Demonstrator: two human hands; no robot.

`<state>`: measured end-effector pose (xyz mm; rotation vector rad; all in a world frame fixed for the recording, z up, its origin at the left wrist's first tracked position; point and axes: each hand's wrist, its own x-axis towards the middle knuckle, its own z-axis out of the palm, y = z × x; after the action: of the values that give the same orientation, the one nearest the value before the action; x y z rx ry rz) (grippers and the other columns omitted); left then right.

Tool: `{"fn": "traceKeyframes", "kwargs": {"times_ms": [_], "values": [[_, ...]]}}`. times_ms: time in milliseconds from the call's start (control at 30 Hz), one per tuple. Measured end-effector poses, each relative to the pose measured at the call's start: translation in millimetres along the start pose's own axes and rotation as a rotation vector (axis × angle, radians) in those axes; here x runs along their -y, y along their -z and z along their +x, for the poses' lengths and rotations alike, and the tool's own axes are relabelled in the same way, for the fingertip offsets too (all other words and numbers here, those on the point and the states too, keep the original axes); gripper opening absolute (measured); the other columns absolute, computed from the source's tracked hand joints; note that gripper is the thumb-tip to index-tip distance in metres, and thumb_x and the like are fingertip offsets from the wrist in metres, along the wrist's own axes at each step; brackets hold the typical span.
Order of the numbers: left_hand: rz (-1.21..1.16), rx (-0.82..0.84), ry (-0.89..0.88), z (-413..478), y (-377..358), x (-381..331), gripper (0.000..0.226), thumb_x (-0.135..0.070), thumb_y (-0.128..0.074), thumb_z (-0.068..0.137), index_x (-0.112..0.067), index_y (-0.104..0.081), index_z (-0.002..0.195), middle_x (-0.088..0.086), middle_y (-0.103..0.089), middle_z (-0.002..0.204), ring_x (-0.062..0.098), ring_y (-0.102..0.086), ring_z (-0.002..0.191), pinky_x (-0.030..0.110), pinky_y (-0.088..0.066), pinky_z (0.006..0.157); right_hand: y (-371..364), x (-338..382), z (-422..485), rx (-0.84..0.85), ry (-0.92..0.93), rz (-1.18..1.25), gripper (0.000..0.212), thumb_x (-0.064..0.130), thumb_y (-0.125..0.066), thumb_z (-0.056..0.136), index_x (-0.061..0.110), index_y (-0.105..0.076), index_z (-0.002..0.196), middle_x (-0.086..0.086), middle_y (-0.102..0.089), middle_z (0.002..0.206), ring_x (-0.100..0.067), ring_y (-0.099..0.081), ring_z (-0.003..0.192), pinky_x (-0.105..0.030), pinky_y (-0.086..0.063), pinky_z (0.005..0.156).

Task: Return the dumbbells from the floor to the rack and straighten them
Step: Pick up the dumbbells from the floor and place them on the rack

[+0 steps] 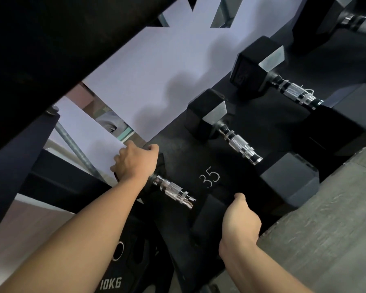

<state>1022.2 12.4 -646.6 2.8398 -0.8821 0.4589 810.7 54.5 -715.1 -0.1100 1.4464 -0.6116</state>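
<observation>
Both hands grip the end dumbbell (175, 192) on the rack (199, 163), at the shelf's left end beside the chalked "35". The left hand (133, 161) wraps the far head, the right hand (240, 220) cups the near head, fingers curled. Two more dumbbells (239, 144) sit racked alongside. It looks placed; only squaring seems left.

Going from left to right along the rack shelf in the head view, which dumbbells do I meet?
The dumbbell under both hands → the middle dumbbell → the third dumbbell → the far dumbbell at the top right corner.
</observation>
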Motion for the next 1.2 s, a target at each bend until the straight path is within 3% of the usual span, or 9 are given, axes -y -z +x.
{"fn": "traceKeyframes", "kwargs": {"times_ms": [133,267,400,600,733,900,967,1033,1200], "values": [[0.005,-0.025,-0.017,3,-2,3,0.062,-0.052,-0.043,0.077,-0.008,-0.053,0.119,0.018,-0.062,0.113,0.037,-0.054,0.105,0.052,-0.043,0.087,0,-12,5,0.014,0.001,-0.018,0.059,0.052,-0.046,0.086,0.012,-0.057,0.130,-0.011,-0.064,0.117,-0.037,-0.057,0.110,-0.055,-0.045,0.103],[0.011,-0.030,0.002,4,-3,2,0.064,-0.052,-0.042,0.077,-0.008,-0.052,0.123,0.019,-0.061,0.118,0.038,-0.053,0.110,0.053,-0.042,0.089,0,-15,5,-0.002,0.229,-0.090,0.047,0.039,-0.040,0.096,0.020,-0.056,0.136,-0.008,-0.065,0.128,-0.033,-0.057,0.119,-0.051,-0.043,0.107],[0.017,-0.029,-0.006,3,-3,1,0.064,-0.051,-0.042,0.079,-0.007,-0.050,0.125,0.020,-0.059,0.120,0.038,-0.053,0.111,0.053,-0.041,0.089,3,-23,3,0.050,0.693,-0.289,0.038,0.025,-0.040,0.098,0.023,-0.066,0.125,0.002,-0.052,0.146,-0.022,-0.051,0.128,-0.034,-0.037,0.099],[0.022,-0.027,-0.034,1,-2,2,0.063,-0.053,-0.042,0.084,-0.006,-0.048,0.127,0.021,-0.059,0.119,0.037,-0.053,0.108,0.050,-0.042,0.087,-2,-24,4,0.014,1.336,-0.752,0.028,0.028,-0.064,0.093,0.008,-0.075,0.110,-0.012,-0.063,0.136,-0.031,-0.056,0.127,-0.047,-0.046,0.108],[0.001,-0.043,-0.027,-2,-2,2,0.064,-0.054,-0.042,0.085,-0.005,-0.049,0.127,0.020,-0.060,0.119,0.037,-0.054,0.109,0.049,-0.041,0.087,-5,-14,5,0.082,1.311,-1.033,0.044,0.045,-0.053,0.096,0.011,-0.072,0.115,-0.007,-0.071,0.120,-0.028,-0.065,0.111,-0.041,-0.052,0.096],[-0.177,-0.027,-0.046,-2,5,13,0.056,-0.059,-0.045,0.082,-0.013,-0.060,0.110,0.008,-0.065,0.101,0.031,-0.057,0.094,0.048,-0.045,0.089,-13,0,2,0.224,1.274,-1.365,0.036,0.030,-0.035,0.099,0.014,-0.068,0.095,-0.007,-0.068,0.107,-0.036,-0.058,0.103,-0.042,-0.046,0.091],[-0.326,-0.043,0.033,-3,4,24,0.047,-0.057,-0.047,0.081,-0.015,-0.060,0.095,0.000,-0.058,0.080,0.025,-0.054,0.078,0.044,-0.052,0.080,-18,5,-1,0.282,1.204,-1.433,0.029,0.024,-0.036,0.095,0.014,-0.062,0.088,-0.011,-0.066,0.108,-0.039,-0.057,0.105,-0.043,-0.041,0.088],[-0.414,-0.048,0.103,-6,1,31,0.047,-0.058,-0.050,0.082,-0.013,-0.060,0.093,-0.002,-0.051,0.073,0.020,-0.050,0.071,0.033,-0.046,0.060,-20,12,1,0.335,1.170,-1.440,0.025,0.026,-0.037,0.093,0.016,-0.055,0.078,-0.012,-0.067,0.104,-0.038,-0.058,0.102,-0.041,-0.040,0.084],[-0.464,-0.015,0.209,-3,-1,23,0.052,-0.057,-0.054,0.077,-0.011,-0.061,0.101,0.012,-0.061,0.104,0.036,-0.055,0.103,0.041,-0.047,0.074,-10,21,8,0.416,1.167,-1.406,0.039,0.030,-0.034,0.101,0.011,-0.067,0.090,-0.012,-0.068,0.106,-0.035,-0.055,0.110,-0.037,-0.043,0.083]]}}
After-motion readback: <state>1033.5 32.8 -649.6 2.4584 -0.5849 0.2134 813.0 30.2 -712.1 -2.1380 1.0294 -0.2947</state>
